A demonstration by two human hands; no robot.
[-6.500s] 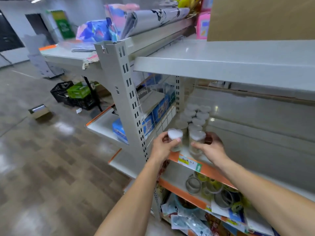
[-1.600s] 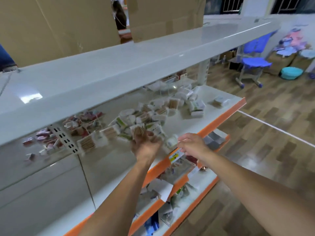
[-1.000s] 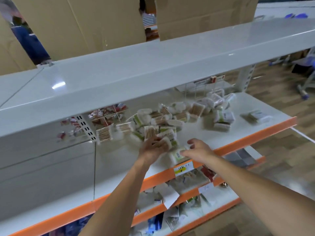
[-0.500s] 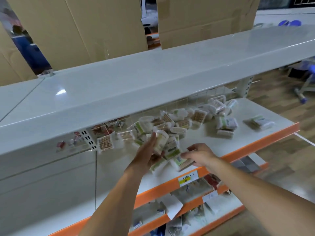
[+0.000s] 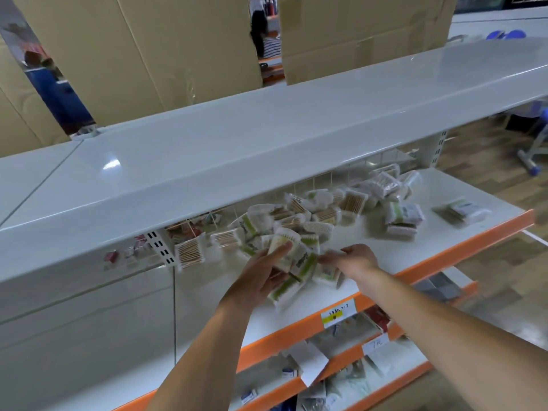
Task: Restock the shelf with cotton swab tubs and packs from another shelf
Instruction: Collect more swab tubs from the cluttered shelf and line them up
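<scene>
Head view: her left hand (image 5: 261, 277) grips a cotton swab tub (image 5: 283, 247) and green-labelled packs (image 5: 289, 287) above the white shelf (image 5: 439, 250). Right hand (image 5: 354, 259) pinches another pack (image 5: 327, 272) beside the heaped swab packs (image 5: 314, 216).

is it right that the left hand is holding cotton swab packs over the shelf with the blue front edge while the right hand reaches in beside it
Not quite: the shelf has an orange front edge, not blue, as the head view shows. The rest holds: the left hand grips cotton swab packs over that shelf, and the right hand reaches in beside it.
</scene>
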